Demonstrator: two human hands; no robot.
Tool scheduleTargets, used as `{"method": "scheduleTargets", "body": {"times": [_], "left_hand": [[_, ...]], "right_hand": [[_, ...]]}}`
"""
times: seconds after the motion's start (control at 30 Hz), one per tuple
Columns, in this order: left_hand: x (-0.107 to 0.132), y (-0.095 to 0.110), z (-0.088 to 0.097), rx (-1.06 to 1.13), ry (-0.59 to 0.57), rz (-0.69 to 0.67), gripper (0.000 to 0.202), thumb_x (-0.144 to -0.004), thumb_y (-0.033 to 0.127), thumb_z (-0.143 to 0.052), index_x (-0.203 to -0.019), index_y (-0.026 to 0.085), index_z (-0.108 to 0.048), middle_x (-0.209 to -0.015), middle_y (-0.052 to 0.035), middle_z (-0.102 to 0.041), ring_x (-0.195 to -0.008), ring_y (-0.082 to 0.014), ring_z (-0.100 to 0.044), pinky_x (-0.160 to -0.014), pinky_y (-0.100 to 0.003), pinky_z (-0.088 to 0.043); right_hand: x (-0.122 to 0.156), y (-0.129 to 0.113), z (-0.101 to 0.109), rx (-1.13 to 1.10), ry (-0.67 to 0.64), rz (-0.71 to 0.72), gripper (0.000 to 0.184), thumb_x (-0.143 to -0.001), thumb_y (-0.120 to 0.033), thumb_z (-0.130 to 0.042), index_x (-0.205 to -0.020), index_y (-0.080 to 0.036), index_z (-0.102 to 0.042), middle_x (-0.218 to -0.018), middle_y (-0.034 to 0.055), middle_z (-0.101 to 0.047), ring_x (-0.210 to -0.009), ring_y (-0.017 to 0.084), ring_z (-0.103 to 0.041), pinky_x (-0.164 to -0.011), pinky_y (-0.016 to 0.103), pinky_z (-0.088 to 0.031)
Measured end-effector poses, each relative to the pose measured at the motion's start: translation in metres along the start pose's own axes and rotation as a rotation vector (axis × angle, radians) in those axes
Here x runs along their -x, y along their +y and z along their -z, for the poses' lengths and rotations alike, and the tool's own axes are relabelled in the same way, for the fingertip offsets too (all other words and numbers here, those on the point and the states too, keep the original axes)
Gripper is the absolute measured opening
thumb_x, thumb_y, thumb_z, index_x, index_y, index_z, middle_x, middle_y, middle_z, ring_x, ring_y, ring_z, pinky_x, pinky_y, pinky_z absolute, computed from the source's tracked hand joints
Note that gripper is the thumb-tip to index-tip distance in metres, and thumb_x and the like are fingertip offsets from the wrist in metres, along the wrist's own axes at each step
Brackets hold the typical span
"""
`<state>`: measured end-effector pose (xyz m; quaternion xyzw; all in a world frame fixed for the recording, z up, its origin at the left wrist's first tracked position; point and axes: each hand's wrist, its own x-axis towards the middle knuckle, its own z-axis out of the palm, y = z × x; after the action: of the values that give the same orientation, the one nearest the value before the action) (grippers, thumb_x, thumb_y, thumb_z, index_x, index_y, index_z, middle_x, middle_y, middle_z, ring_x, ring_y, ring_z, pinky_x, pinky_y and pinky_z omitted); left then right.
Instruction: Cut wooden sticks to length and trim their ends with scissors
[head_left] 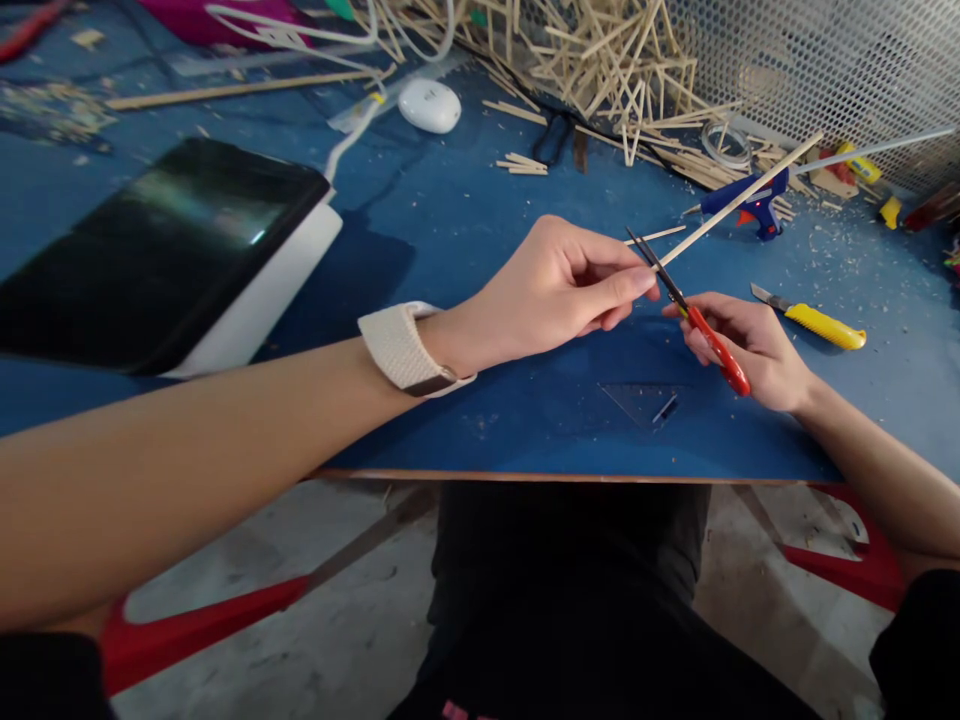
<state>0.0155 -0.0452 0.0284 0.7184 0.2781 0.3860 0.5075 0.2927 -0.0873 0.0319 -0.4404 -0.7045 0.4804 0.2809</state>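
Observation:
My left hand (559, 290) pinches the near end of a long thin wooden stick (739, 195) that slants up to the right over the blue table. A woven watch band circles that wrist. My right hand (750, 340) grips red-handled scissors (709, 335). Their dark blades are spread around the stick just past my left fingertips.
A yellow utility knife (821, 323) lies right of my hands. A blue glue gun (754, 200) and a heap of wooden sticks (615, 60) sit behind. A dark tablet (161, 240) is at the left, a white mouse (429, 105) beyond it, a clear set square (641, 400) near the table edge (525, 473).

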Motion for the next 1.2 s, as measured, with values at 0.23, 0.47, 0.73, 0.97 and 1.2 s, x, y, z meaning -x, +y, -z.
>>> {"method": "scheduleTargets", "body": {"times": [0.23, 0.47, 0.73, 0.97, 1.2], "left_hand": [[-0.001, -0.003, 0.001, -0.011, 0.024, -0.003, 0.029, -0.109, 0.046, -0.083, -0.091, 0.024, -0.085, -0.063, 0.0006, -0.063, -0.051, -0.013, -0.048, -0.049, -0.031, -0.038], [-0.009, -0.012, 0.004, 0.094, -0.054, -0.044, 0.036, -0.111, 0.063, -0.079, -0.098, 0.031, -0.085, -0.065, 0.0006, -0.066, -0.053, -0.0145, -0.049, -0.048, -0.033, -0.042], [-0.017, -0.023, 0.01, 0.175, -0.249, 0.035, 0.034, -0.099, 0.084, -0.073, -0.099, 0.052, -0.084, -0.054, 0.0008, -0.057, -0.058, -0.0236, -0.046, -0.048, -0.044, -0.045], [-0.01, -0.023, 0.011, 0.036, -0.147, 0.028, 0.034, -0.105, 0.082, -0.068, -0.103, 0.052, -0.085, -0.057, 0.0011, -0.06, -0.058, -0.0244, -0.049, -0.051, -0.047, -0.044], [-0.008, -0.015, 0.01, -0.069, -0.109, 0.049, 0.035, -0.104, 0.08, -0.067, -0.099, 0.05, -0.083, -0.058, 0.0015, -0.061, -0.058, -0.0236, -0.048, -0.052, -0.048, -0.044]], "right_hand": [[0.001, 0.003, 0.0, 0.112, 0.066, 0.08, 0.052, -0.108, -0.068, -0.08, -0.122, -0.019, -0.087, -0.091, 0.0033, -0.066, -0.079, 0.016, -0.052, -0.067, 0.032, -0.04], [0.0, 0.006, 0.003, 0.086, 0.065, 0.115, 0.048, -0.111, -0.062, -0.08, -0.132, -0.021, -0.088, -0.09, 0.002, -0.068, -0.077, 0.015, -0.054, -0.067, 0.032, -0.042], [-0.002, 0.008, 0.008, 0.2, 0.087, 0.247, 0.04, -0.114, -0.055, -0.077, -0.139, -0.025, -0.088, -0.091, 0.0018, -0.072, -0.081, 0.017, -0.058, -0.078, 0.035, -0.049], [-0.002, 0.012, 0.005, 0.237, 0.143, 0.287, 0.042, -0.113, -0.059, -0.077, -0.134, -0.024, -0.089, -0.097, 0.0047, -0.078, -0.087, 0.02, -0.063, -0.081, 0.036, -0.052], [-0.006, 0.012, 0.0, 0.025, 0.074, 0.085, 0.053, -0.1, -0.064, -0.091, -0.128, -0.019, -0.084, -0.085, -0.0008, -0.063, -0.071, 0.012, -0.048, -0.064, 0.029, -0.044]]}}
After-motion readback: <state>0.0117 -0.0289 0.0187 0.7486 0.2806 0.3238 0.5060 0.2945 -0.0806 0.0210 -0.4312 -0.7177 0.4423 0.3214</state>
